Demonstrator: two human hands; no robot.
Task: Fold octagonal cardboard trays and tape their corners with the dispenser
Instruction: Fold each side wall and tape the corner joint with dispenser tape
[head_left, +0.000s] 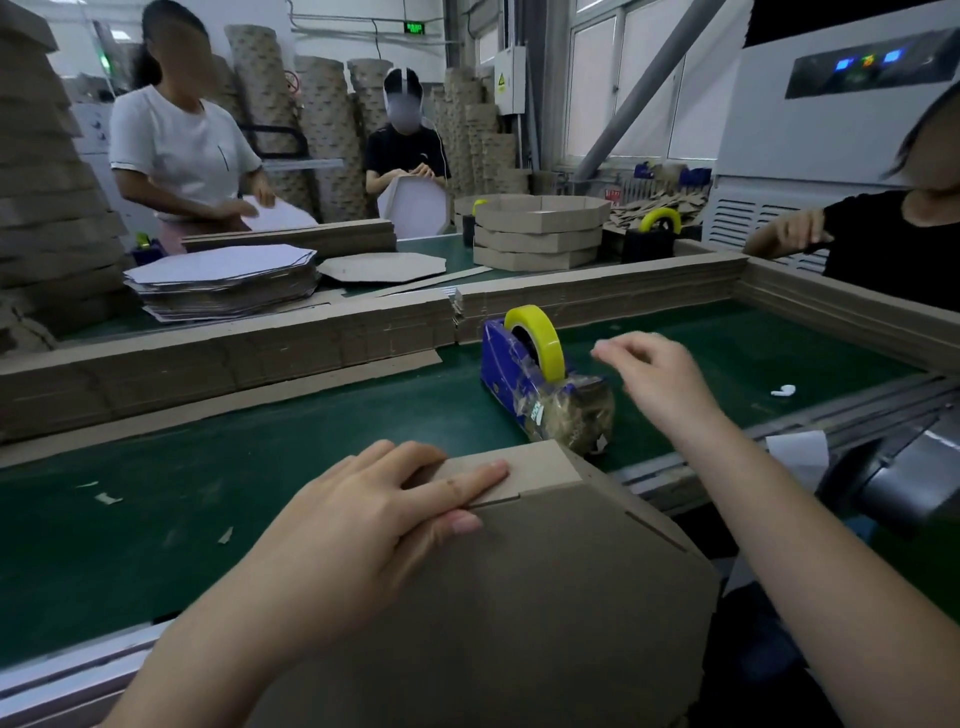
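Fingers straight and flat: left hand presses on the folded flap of the cardboard tray, which sits at the near edge of the green belt and overhangs toward me. I reckon that pins the corner so it can't spring open before tape goes on. Just beyond that corner is the tape dispenser, yellow roll on top, parked close for a short reach. Right hand hovers beside the roll, fingers loosely curled and blurred. Whether a strip is pinched there, I can't tell.
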